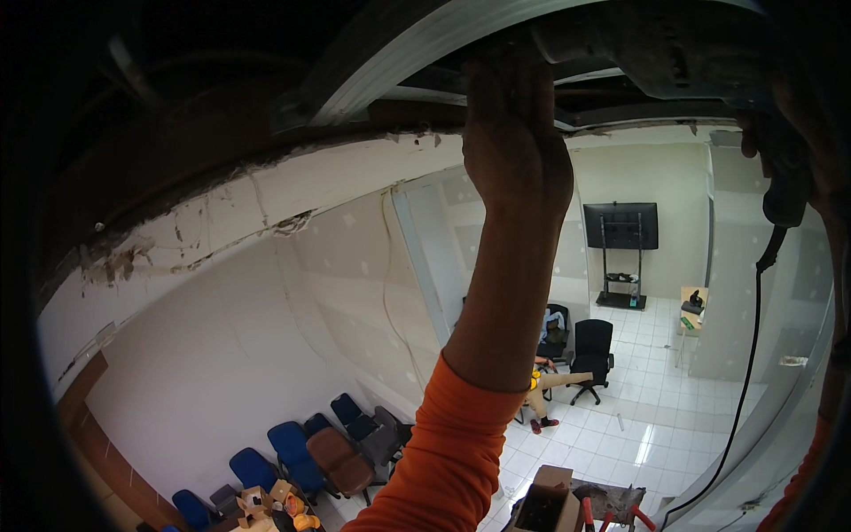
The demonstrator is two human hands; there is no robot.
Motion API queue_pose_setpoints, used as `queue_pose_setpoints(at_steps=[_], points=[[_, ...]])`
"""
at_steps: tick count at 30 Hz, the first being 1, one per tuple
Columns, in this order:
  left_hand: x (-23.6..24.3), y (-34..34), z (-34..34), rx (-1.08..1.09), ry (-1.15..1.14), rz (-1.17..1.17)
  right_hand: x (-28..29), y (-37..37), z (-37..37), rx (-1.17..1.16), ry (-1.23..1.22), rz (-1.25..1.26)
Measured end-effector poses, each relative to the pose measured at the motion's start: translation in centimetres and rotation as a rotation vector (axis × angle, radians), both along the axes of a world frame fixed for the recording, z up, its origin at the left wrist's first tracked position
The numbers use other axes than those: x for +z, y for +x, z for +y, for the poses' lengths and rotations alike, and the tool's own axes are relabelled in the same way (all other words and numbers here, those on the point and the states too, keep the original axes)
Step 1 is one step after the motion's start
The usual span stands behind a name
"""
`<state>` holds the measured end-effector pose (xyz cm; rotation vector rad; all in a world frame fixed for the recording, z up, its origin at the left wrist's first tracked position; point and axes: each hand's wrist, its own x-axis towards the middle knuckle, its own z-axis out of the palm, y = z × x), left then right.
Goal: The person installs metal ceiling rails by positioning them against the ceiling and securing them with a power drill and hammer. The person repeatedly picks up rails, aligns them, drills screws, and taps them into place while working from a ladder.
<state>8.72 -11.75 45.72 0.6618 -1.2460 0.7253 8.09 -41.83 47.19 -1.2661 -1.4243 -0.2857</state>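
Observation:
My left hand (519, 146) reaches up into the dark ceiling opening, its fingers pressed together near the front of a power drill (678, 58). Shadow hides the fingertips and whatever they grip there. On the right, my right hand (805, 146) is wrapped round the drill's handle, partly lost in darkness. The drill lies level overhead, its front end pointing left toward my left hand. A pale metal channel (390, 66) of the ceiling frame curves past just above the left hand. From the handle's bottom hangs a black power cord (755, 328).
Below the frame runs a rough, chipped wall edge (204, 226). Far down on the tiled floor are several office chairs (288, 443), a seated person (541, 395) and a screen on a stand (620, 230). An open cardboard box (545, 501) stands beneath me beside red handles (643, 517).

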Motion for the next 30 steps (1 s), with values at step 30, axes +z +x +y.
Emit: queue_pose_setpoints(at_steps=[30], points=[[2.7, 0.7, 3.8, 2.876, 0.787, -0.713, 0.6, 1.0, 1.0, -0.21, 0.059, -0.165]])
